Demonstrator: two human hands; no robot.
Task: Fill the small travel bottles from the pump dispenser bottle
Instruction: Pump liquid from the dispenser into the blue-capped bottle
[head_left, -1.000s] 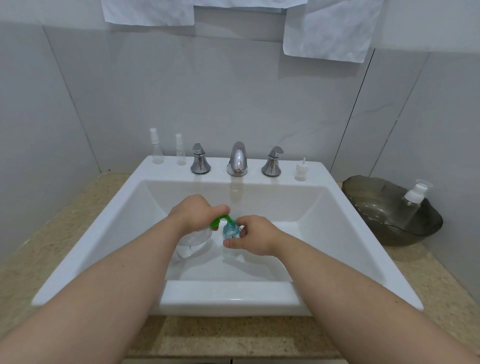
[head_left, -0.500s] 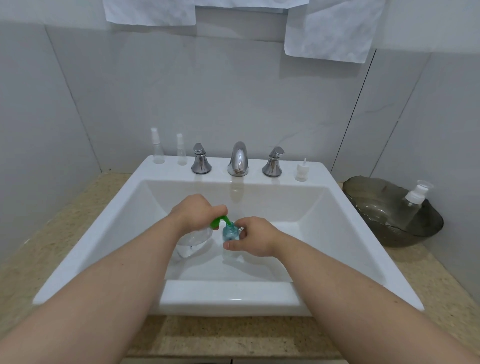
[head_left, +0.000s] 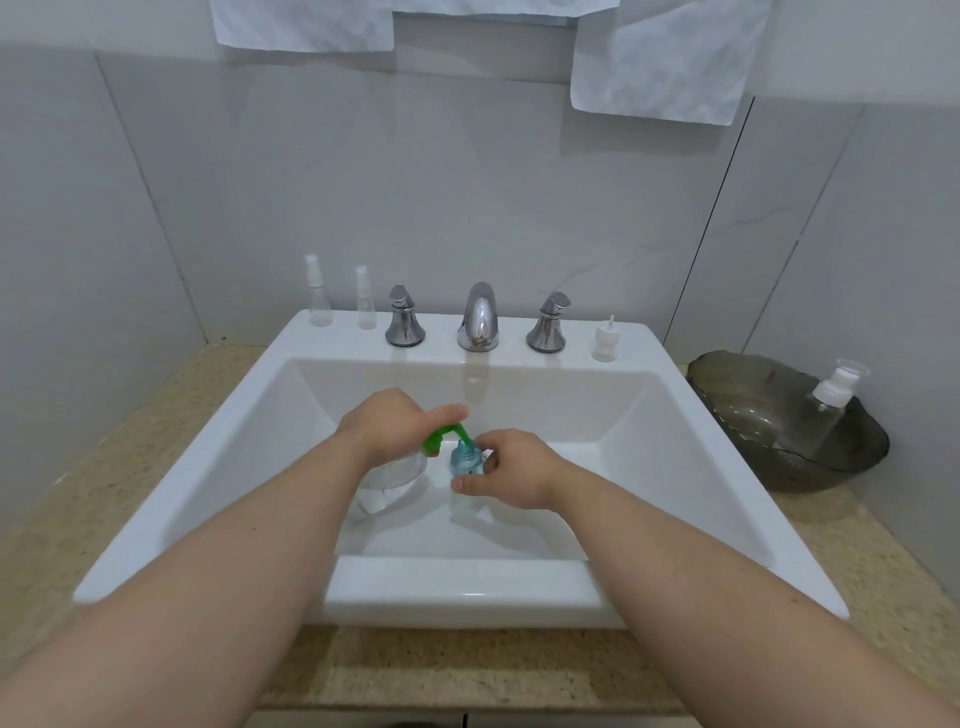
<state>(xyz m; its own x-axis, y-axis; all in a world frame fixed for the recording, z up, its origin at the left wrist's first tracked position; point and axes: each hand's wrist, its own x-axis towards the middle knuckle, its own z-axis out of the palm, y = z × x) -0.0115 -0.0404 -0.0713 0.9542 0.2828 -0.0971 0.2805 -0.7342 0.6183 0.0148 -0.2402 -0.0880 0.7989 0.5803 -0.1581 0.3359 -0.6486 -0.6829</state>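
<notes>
**A:** The fingers (head_left: 448, 414) of the left hand (head_left: 387, 427), what are they doing?

**B:** They are curling over the green pump head (head_left: 445, 435) of the pump dispenser bottle (head_left: 388, 480), gripping it from above. The clear body is hanging just beneath them, leaning toward the right hand (head_left: 517, 470).

**A:** And the right fingers (head_left: 467, 486)?

**B:** They are pinching the small travel bottle (head_left: 466, 461) (blue-tinted, upright as far as I can tell), with the thumb on the near side. The green spout is reaching across from the left fingers and meeting the top of the bottle's neck.

**A:** Where is this happening?

**B:** Both hands are working inside the white sink (head_left: 467, 590), with the basin lying beneath the fingers. Beyond the fingertips the chrome faucet (head_left: 478, 317) is standing on the back ledge. Far to the left of the left fingers, a taller spray bottle (head_left: 318, 296) and a shorter spray bottle (head_left: 365, 304) are standing there too. Beyond the right fingers a small white cap (head_left: 605, 344) is resting on the same ledge.

**A:** Anything further right?

**B:** A dark glass bowl (head_left: 810, 470) is sitting on the counter (head_left: 857, 545), well apart from the right fingers. A clear bottle with a white pump (head_left: 831, 402) is leaning inside it.
</notes>
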